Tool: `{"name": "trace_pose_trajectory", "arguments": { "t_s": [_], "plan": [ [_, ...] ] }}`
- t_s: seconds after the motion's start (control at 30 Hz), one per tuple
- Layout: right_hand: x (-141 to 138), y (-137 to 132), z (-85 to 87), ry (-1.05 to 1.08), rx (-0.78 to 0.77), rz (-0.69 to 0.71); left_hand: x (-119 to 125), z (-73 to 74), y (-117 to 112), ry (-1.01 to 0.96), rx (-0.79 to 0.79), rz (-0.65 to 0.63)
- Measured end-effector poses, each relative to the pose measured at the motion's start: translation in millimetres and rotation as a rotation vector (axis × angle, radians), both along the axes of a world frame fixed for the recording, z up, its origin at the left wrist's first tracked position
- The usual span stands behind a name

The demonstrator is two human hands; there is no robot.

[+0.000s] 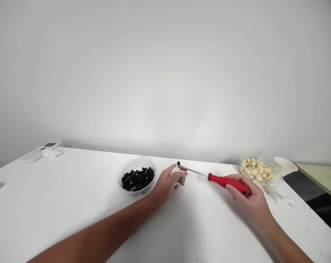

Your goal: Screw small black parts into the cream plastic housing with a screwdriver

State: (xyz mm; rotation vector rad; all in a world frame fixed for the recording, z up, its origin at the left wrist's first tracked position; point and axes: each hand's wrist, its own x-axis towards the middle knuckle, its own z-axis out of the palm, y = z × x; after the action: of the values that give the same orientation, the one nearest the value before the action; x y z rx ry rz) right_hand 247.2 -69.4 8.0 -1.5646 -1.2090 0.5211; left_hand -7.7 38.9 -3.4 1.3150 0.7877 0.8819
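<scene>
My left hand (169, 180) is closed around a small cream-coloured plastic part (178, 174) resting on the white table (72, 204). My right hand (249, 199) grips the red handle of a screwdriver (228, 181). Its metal shaft points left, and the dark tip meets the top of the cream part. A clear bowl of small black parts (138, 178) stands just left of my left hand.
A pile of cream plastic parts (257, 170) sits in a clear dish at the right, with a white paper cup (284, 167) behind it. A white remote-like device (40, 150) lies at the far left corner. The table edge falls away at right.
</scene>
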Motion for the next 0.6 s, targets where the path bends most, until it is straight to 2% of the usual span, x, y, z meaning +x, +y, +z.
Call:
{"name": "trace_pose_trajectory", "arguments": {
  "t_s": [0.17, 0.27, 0.4, 0.6],
  "plan": [
    [15, 3, -10.2, 0.158, -0.01, 0.071, 4, 1.4, 4, -0.131, -0.126, 0.061],
    [21, 3, -13.7, 0.304, -0.011, 0.111, 5, 3.1, 4, -0.156, -0.141, 0.089],
    [18, 5, -9.6, 0.491, -0.061, 0.197, 5, 2.7, 3, -0.191, -0.162, 0.04],
    [9, 9, -3.1, 0.968, -0.115, 0.267, 4, 1.1, 2, -0.155, -0.191, -0.067]
  ]
}}
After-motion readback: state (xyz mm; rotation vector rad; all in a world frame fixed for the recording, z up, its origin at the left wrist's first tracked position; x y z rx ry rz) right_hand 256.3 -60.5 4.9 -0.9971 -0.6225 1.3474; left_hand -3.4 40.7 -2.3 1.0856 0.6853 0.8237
